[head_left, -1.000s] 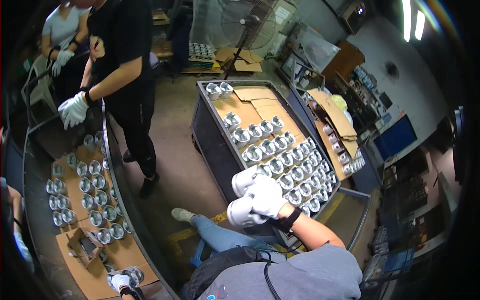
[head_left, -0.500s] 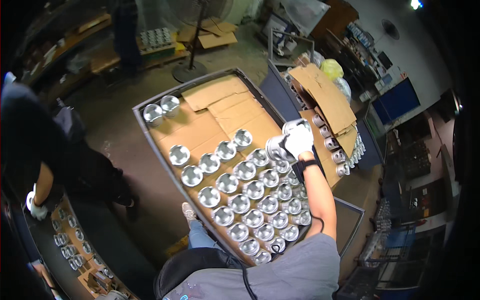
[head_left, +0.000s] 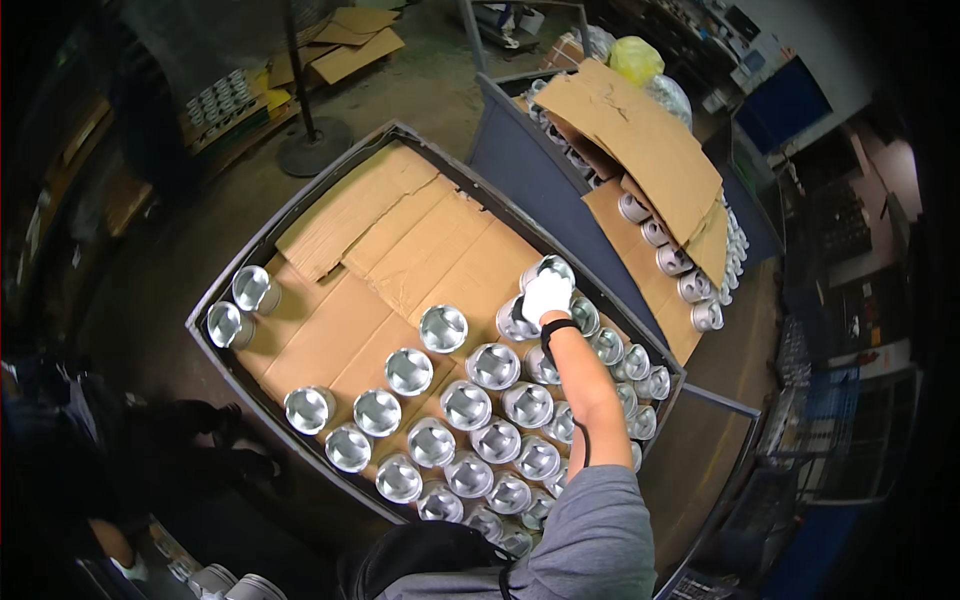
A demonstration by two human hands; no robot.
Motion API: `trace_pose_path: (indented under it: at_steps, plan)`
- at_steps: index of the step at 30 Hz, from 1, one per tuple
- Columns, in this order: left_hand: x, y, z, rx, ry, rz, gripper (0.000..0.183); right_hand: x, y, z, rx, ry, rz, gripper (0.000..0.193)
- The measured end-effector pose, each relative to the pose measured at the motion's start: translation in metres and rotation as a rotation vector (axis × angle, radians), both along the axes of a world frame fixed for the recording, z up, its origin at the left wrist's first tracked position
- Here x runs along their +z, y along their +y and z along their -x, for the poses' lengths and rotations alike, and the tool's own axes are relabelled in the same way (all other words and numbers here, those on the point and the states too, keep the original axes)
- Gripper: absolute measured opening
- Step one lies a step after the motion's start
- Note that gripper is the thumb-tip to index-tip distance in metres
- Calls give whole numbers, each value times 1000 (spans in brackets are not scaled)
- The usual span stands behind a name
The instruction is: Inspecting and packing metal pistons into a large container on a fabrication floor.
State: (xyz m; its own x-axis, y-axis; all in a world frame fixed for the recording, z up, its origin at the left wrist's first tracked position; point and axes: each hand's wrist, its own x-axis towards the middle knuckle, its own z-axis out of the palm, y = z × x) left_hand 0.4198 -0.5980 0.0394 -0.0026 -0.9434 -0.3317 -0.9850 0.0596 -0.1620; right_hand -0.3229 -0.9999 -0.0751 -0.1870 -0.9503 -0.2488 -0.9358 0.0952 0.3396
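Observation:
In a white glove, my right hand (head_left: pixel 548 297) is closed around two silver metal pistons at the far right end of the rows. The nearer piston (head_left: pixel 514 319) shows at the left of the glove; the farther piston (head_left: pixel 551 270) shows its hollow top above the knuckles. Both are low over the cardboard sheet (head_left: pixel 400 235); whether they touch it is hidden. Several more upright pistons (head_left: pixel 466 405) stand in slanted rows nearer to me, the closest one (head_left: pixel 494 366) just left of my wrist. My left hand is out of view.
A dark raised rim (head_left: pixel 470 180) surrounds the cardboard. Two pistons (head_left: pixel 240 305) stand in its left corner. Beyond the right side is another bin (head_left: pixel 530 150) with pistons under bent cardboard (head_left: pixel 640 140). Pistons (head_left: pixel 252 587) appear at the lower left, near a co-worker's gloved hand (head_left: pixel 130 570).
My right hand has brought the two pistons down from above the bin's right edge to the end of the rows. The view has shifted closer over the bin.

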Motion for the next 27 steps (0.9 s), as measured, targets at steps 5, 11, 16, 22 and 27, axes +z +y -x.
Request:
trace_pose_path:
  at_steps: [5,11,16,22,27]
  plan:
    - [29,-134,34,-234,40,165,10,-48,10,5,-119,-104,-2,27]
    - [82,-250,107,-514,97,313,9,-45,16,1,-159,-194,80,30]
    - [120,-315,191,-676,165,326,12,-7,34,-4,-134,-483,197,30]
    - [118,-443,344,-962,359,246,24,69,158,-1,-52,-768,627,27]
    - [65,-510,477,-1223,359,471,40,90,259,-25,-292,-822,565,25]
